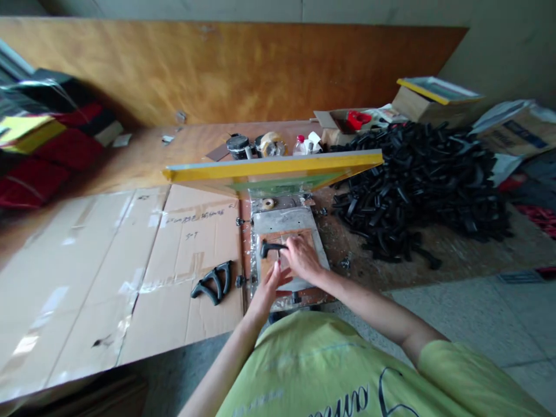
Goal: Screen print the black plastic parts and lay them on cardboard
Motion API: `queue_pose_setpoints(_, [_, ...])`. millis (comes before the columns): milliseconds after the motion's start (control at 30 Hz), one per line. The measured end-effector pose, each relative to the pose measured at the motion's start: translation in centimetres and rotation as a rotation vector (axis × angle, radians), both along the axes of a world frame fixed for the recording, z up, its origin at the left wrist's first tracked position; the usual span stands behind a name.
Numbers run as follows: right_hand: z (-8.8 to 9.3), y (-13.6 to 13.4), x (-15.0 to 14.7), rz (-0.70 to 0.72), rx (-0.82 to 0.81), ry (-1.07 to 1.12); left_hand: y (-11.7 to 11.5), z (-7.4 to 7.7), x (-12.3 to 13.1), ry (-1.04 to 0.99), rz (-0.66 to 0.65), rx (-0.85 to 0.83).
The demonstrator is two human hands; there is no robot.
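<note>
A green shirt point(321, 359) is nearest, its dark script cut off by folds and the picture's edge; only "am" reads with any confidence. Beyond it, the person's right grip point(302, 256) pinches one end of a black part point(271, 247) over a brown block point(266, 237) on a metal plate point(284, 218). The left grip point(270, 285) sits just below, fingers partly spread; whether it holds anything cannot be told. Two hands close together probably keep so small a part steady.

A yellow frame point(278, 167) stands tilted above the plate's far end, presumably to leave the hands room. The pile point(412, 179) of black parts lies to the right, seemingly for easy reach, while a few loose parts point(218, 284) rest side by side on cardboard point(152, 260), which probably shields the desk point(143, 153).

Handwriting on the cardboard, perhaps upside down, includes something like "3-9"; the rest is unclear. A bag point(512, 130) at far right bears a dark label, too blurred to read.
</note>
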State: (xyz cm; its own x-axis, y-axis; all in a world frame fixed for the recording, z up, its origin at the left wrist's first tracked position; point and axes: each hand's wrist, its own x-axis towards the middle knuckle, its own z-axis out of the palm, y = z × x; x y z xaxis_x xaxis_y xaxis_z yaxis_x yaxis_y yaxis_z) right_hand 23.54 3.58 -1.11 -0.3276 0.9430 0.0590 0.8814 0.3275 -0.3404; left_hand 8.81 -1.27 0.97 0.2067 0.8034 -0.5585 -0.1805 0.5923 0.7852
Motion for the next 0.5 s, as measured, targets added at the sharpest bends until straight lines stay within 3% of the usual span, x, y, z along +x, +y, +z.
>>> queue_pose_setpoints(100, [0.0, -1.9, -1.2, 0.372, 0.136, 0.045, -1.5, -2.7, -0.6, -0.109, 0.235, -0.067])
queue_pose_setpoints(167, [0.1, -1.4, 1.2, 0.384, 0.149, 0.027, -1.6, -4.1, -3.3, -0.038, 0.36, -0.073])
queue_pose_setpoints(200, [0.2, -0.6, 3.5, 0.278, 0.146, -0.002, -1.7, -4.9, -5.3, 0.038, 0.407, -0.068])
queue_pose_setpoints(267, [0.6, 1.6, 9.8, -0.08, 0.119, -0.095, -2.1, -6.7, -10.0, 0.221, 0.501, -0.056])
queue_pose_setpoints(367, [1.0, 4.8, 20.1, -0.579, 0.064, -0.234, -3.3, -9.7, -16.4, 0.47, 0.584, -0.184])
queue_pose_setpoints(433, [0.8, 5.9, 25.0, -0.752, -0.025, -0.25, -3.6, -11.3, -19.0, 0.621, 0.511, -0.296])
queue_pose_setpoints(500, [0.4, 6.3, 27.4, -0.799, -0.089, -0.247, -3.0, -12.3, -20.3, 0.796, 0.343, -0.273])
